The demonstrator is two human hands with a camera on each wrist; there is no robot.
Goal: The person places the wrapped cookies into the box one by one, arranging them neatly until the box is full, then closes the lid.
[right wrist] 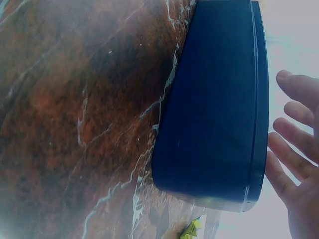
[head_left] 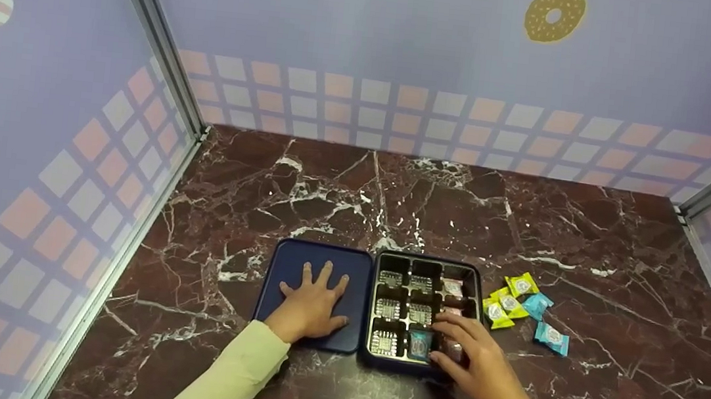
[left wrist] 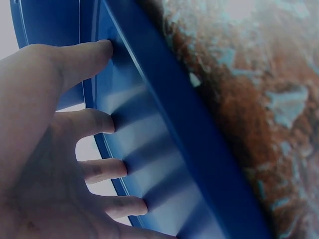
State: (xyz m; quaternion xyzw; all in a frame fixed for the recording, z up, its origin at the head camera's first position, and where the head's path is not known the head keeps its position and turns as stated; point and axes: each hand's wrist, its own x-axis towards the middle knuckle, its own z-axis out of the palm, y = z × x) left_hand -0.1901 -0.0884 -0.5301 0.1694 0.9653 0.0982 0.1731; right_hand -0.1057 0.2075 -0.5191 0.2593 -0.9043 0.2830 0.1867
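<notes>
My left hand (head_left: 309,308) lies flat with spread fingers on a navy lid (head_left: 289,255); in the left wrist view its fingertips (left wrist: 105,122) touch the lid's surface. To the right, a navy tin (head_left: 420,367) holds a divided tray (head_left: 405,289). A blue-wrapped candy (head_left: 419,345) sits in the front middle compartment, and a pink-wrapped candy (head_left: 452,287) in the back right one. Above the tray's right column hovers my right hand (head_left: 477,361), fingers apart and nothing visible between them. It partly hides the red-wrapped candies (head_left: 451,348) beneath.
Right of the tin lie several yellow-wrapped candies (head_left: 508,303) in a cluster, with a blue candy (head_left: 537,306) against them and another blue candy (head_left: 552,338) nearer the front. The marble-patterned tabletop (head_left: 330,190) meets patterned wall panels (head_left: 412,40) at the back and sides.
</notes>
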